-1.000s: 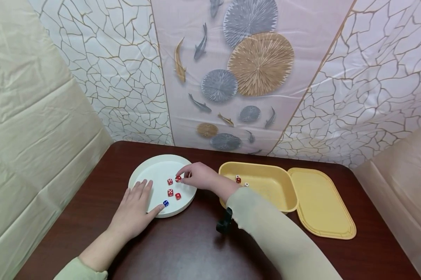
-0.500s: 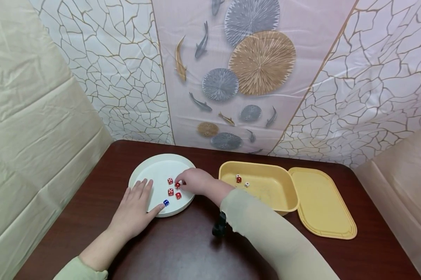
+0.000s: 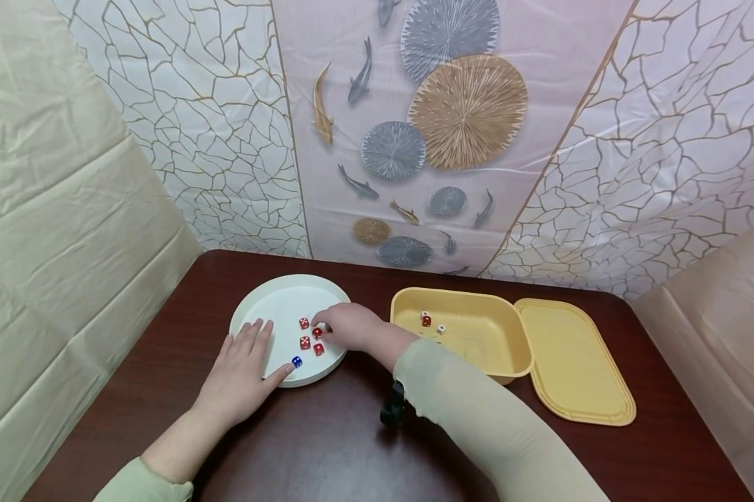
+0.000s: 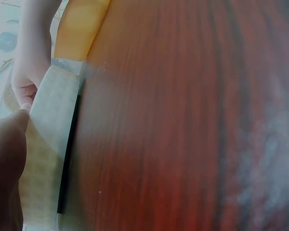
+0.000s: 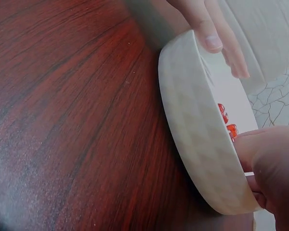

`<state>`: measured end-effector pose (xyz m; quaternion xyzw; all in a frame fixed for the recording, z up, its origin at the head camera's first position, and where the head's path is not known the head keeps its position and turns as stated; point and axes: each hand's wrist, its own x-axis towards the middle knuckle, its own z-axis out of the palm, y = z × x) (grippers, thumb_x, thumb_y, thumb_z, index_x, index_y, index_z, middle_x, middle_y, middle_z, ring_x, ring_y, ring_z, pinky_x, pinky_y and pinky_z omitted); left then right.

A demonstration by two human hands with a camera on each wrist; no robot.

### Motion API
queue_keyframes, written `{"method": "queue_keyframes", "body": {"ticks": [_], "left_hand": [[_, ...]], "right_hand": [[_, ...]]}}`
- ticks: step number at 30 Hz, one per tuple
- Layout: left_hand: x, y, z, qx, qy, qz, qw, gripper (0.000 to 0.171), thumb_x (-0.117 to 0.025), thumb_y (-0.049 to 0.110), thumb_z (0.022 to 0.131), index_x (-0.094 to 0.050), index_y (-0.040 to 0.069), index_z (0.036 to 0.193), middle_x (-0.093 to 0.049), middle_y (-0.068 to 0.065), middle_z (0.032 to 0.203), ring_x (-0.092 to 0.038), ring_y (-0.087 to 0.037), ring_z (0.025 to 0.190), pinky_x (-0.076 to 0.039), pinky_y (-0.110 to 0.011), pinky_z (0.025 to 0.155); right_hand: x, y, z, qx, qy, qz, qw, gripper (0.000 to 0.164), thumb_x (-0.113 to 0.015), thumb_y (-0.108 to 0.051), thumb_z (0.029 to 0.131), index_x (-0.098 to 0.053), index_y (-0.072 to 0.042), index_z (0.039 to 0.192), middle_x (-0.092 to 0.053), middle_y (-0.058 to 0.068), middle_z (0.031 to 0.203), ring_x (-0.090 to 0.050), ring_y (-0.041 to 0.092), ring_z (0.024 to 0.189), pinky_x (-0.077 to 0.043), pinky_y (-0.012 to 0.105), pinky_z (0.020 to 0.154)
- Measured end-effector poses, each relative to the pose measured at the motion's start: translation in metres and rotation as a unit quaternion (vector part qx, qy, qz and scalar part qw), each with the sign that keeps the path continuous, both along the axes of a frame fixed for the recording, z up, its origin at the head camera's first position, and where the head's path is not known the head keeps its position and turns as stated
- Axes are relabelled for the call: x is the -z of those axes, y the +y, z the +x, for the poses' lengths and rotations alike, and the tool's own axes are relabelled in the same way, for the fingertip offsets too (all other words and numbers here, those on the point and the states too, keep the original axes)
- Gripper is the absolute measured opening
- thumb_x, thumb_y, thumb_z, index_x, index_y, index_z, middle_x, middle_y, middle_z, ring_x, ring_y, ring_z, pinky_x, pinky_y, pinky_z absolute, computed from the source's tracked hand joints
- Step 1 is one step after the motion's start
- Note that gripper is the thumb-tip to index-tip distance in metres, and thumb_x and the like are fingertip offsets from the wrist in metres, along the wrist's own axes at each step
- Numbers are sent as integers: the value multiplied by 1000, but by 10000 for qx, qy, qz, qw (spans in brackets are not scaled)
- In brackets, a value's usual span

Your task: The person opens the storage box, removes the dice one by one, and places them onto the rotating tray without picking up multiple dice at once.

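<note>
Right now, the right hand (image 3: pixel 350 325) is clearly the nearer one to the red die (image 3: pixel 317 333): the cube sits right at its fingertips, on its left side, inside the round white tray (image 3: pixel 292 281). The fingers curl and seem to pinch it, though the thumb is mostly hidden; whether the die rests on the tray floor cannot be told. A cube has no long axis to line up, so what seems to count is the tight spacing: three other red dice (image 3: pixel 304 342) lie close round those fingertips, mostly toward the left hand (image 3: pixel 239 366). That hand lies spread over the tray's opposite rim, its thumb just beside the blue die (image 3: pixel 297 362). To the right hand's right, the yellow box (image 3: pixel 483 335), partly hidden by the right sleeve (image 3: pixel 477 404), stretches lengthwise away from it.
</note>
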<state>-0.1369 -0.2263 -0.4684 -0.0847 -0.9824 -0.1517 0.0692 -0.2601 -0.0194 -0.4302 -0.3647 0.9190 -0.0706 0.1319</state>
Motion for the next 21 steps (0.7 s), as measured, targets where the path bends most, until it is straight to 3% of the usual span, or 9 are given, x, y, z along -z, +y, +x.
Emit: {"method": "queue_keyframes", "body": {"ticks": [6,10,14,21], "left_hand": [[1,1,0,9,-22,-37,10000,89,-59,58,93,-28,2,154,-31,-23,156,-22,-43,146,-13,-60,118],[0,1,0,-2,-27,-57,10000,89,-59,58,93,-28,1,154,-31,-24,156,-22,-43,145,-13,-59,118],[0,2,0,-14,-50,-63,10000,90,-59,59,92,-28,1,154,-31,-24,155,-22,-44,145,-13,-60,118],[0,2,0,-17,-64,-80,9999,91,-57,62,92,-29,1,154,-31,-25,155,-22,-44,145,-14,-61,117]], "right_hand": [[-4,6,1,148,-78,-206,9996,32,-64,-26,98,-66,-26,130,-68,-7,107,-57,7,87,-50,24,82],[-9,12,1,330,-172,-613,9974,33,-65,-25,97,-65,-25,130,-67,-7,99,-57,7,83,-50,21,74],[-15,19,0,618,-374,-1150,9907,34,-67,-27,96,-66,-23,130,-63,-8,89,-57,9,77,-49,21,66],[-22,38,1,954,-483,-1889,9762,35,-68,-29,95,-66,-22,130,-62,-8,90,-57,11,81,-50,23,69]]}}
